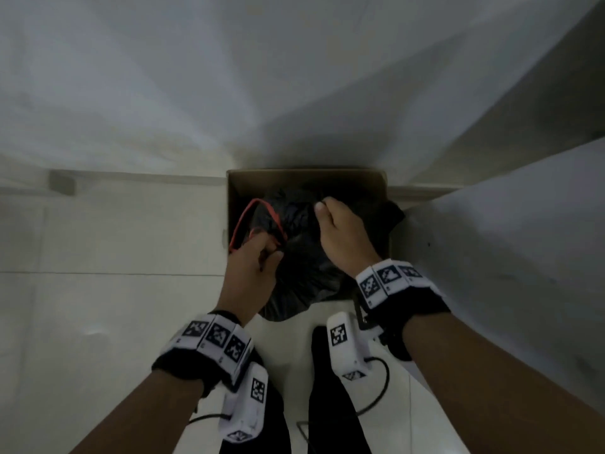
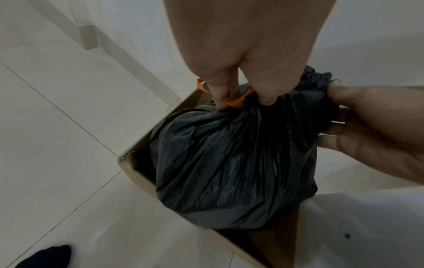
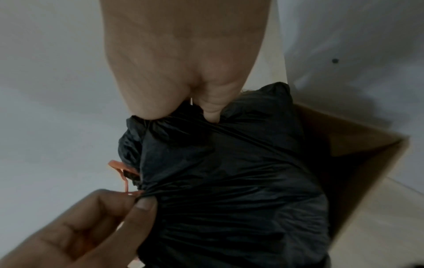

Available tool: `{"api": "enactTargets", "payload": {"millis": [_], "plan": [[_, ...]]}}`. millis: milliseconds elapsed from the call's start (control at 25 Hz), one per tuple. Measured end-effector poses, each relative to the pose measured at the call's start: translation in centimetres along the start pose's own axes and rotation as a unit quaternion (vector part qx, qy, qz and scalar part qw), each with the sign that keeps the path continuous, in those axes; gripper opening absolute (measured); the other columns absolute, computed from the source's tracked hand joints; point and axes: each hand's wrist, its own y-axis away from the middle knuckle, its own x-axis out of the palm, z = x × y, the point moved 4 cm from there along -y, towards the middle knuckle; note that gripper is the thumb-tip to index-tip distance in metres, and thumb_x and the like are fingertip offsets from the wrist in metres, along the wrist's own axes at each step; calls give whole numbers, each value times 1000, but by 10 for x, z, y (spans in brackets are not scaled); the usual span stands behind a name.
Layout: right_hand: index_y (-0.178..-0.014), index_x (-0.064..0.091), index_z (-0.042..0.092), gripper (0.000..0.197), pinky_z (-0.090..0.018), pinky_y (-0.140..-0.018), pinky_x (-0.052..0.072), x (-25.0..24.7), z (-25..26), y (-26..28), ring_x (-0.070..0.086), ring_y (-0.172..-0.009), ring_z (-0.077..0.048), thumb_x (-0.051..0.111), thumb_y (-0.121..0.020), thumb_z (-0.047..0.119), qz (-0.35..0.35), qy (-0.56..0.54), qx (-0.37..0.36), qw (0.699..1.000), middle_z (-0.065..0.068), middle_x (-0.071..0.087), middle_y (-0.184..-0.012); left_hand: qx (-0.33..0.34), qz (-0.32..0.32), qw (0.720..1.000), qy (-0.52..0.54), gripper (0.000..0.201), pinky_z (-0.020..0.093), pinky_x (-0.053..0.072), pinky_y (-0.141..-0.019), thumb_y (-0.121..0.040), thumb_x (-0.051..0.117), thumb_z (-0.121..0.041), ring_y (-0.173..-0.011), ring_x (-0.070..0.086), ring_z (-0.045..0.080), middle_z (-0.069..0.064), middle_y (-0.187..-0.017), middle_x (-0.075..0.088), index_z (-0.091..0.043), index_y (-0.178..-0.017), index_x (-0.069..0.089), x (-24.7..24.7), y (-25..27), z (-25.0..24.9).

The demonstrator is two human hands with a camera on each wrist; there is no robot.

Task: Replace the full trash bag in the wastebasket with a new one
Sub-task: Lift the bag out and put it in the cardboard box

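Full black trash bag (image 1: 304,257) in the cardboard-box wastebasket (image 1: 235,191), its gathered neck pinched with the orange drawstring (image 2: 238,101) under the left hand (image 1: 252,267) fingers, its far top clenched by the right hand (image 1: 343,234).

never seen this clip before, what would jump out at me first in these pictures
The bulging black trash bag stands out first: it fills the brown cardboard box that stands on the pale tiled floor in a wall corner. Next, the two hands at its gathered top: the left hand pinches the neck at the red-orange drawstring, and the right hand grips the bunched plastic on the far side.
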Motion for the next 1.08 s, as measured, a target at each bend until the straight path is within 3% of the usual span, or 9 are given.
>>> {"api": "enactTargets", "payload": {"millis": [120, 200, 240, 320, 400, 520, 760, 920, 1080], "plan": [[-98, 49, 8, 20, -27, -69, 31, 17, -10, -24, 53, -81, -24, 37, -107, 20, 8, 25, 2, 1000, -8, 53, -88, 28, 14, 999, -35, 9, 19, 34, -65, -90, 63, -17, -81, 55, 14, -3, -90, 58, -12, -94, 57, 21, -21, 23], [-123, 47, 11, 21, -30, -77, 39, 34, -28, -28, 59, -98, -28, 39, -104, 17, 33, 53, 12, 998, -11, 58, -109, 25, 135, 986, -95, 37, 31, 43, -90, -91, 62, -28, -114, 51, 21, 0, -125, 54, -18, -125, 52, 46, -18, 47], [-138, 40, 18, 35, -32, -89, 43, 46, -39, -27, 55, -117, -29, 42, -103, 17, 62, 74, 10, 995, -11, 53, -131, 18, 197, 967, -163, 52, 39, 40, -102, -91, 59, -33, -129, 42, 23, -2, -142, 45, -23, -139, 42, 58, -11, 60], [-152, 23, 35, 56, -45, -112, 34, 73, -63, -20, 23, -147, -35, 45, -102, 23, 140, 167, 4, 976, -5, 16, -163, 9, 238, 923, -302, 68, 51, 29, -112, -92, 54, -42, -142, 26, 25, -7, -158, 24, -29, -151, 22, 73, -1, 84], [-155, 10, 44, 61, -55, -115, 26, 94, -87, -18, -2, -150, -40, 41, -103, 33, 191, 272, 5, 943, 2, -9, -166, -1, 215, 914, -343, 69, 56, 29, -111, -92, 52, -44, -143, 25, 27, -7, -160, 21, -30, -152, 20, 83, 1, 103], [-156, 1, 43, 62, -58, -116, 24, 120, -118, -30, -7, -150, -40, 37, -105, 39, 223, 313, 40, 922, -3, -5, -167, 65, 158, 913, -371, 64, 62, 37, -102, -85, 62, -34, -132, 43, 32, 1, -151, 41, -27, -144, 40, 92, 2, 118], [-157, 14, 38, 60, -53, -119, 21, 124, -98, -53, 6, -149, -45, 42, -104, 36, 239, 313, 95, 914, -10, 9, -166, 143, 130, 918, -347, 45, 59, 38, -103, -80, 63, -22, -126, 48, 31, 7, -147, 43, -22, -125, 56, 67, 28, 106], [-156, 22, 31, 55, -48, -114, 30, 88, -57, -11, 15, -149, -37, 38, -104, 39, 184, 177, 117, 960, -8, 14, -165, 86, 175, 957, -214, 20, 45, 52, -86, -85, 59, -14, -117, 56, 33, 9, -143, 47, -15, -105, 64, 29, 45, 81], [-148, 41, 19, 48, -34, -107, 36, 24, -2, 58, 45, -135, -25, 38, -105, 41, 132, 6, 160, 978, -7, 47, -149, 25, 213, 973, -87, 14, 41, 51, -92, -93, 56, -12, -114, 61, 23, 5, -138, 49, -12, -103, 66, -28, 65, 19]]}}
